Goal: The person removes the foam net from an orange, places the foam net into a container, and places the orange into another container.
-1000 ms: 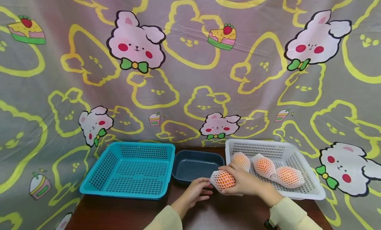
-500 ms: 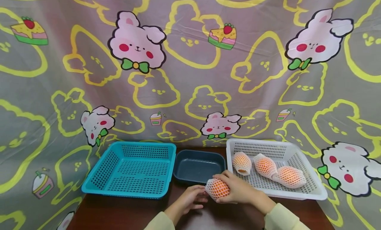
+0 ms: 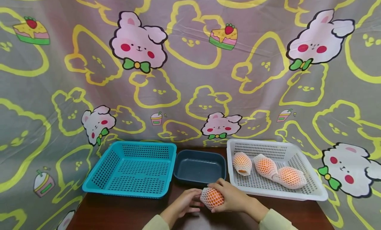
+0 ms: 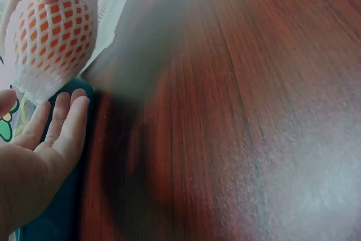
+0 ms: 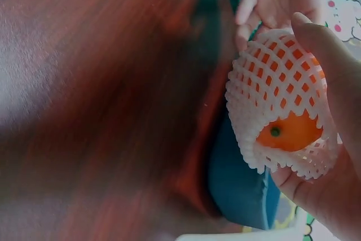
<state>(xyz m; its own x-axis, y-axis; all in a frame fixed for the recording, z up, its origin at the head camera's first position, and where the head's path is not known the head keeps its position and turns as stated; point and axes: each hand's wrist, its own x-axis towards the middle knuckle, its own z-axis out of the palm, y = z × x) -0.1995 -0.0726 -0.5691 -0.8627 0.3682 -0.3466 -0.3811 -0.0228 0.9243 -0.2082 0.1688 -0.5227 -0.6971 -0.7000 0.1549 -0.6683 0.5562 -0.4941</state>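
My right hand (image 3: 235, 198) grips an orange (image 3: 215, 199) wrapped in a white foam net, above the table in front of the dark blue tray. In the right wrist view the net's near end gapes and bares the orange's green stem end. My left hand (image 3: 184, 203) is at the net's other end, its fingers (image 4: 69, 125) loosely extended. Its fingertips are close to the net in the left wrist view; whether they touch it I cannot tell. Three more netted oranges lie in the white basket, one of them (image 3: 266, 167) in the middle.
A turquoise basket (image 3: 125, 193) stands at the left, with the dark blue tray (image 3: 200, 154) beside it. To the right is the white basket (image 3: 312, 194). All rest on a brown wooden table (image 3: 119, 213), before a patterned cloth (image 3: 184, 58).
My right hand has carried the netted orange left and toward me, away from the white basket. My left hand has moved slightly left and down, staying near the net's end.
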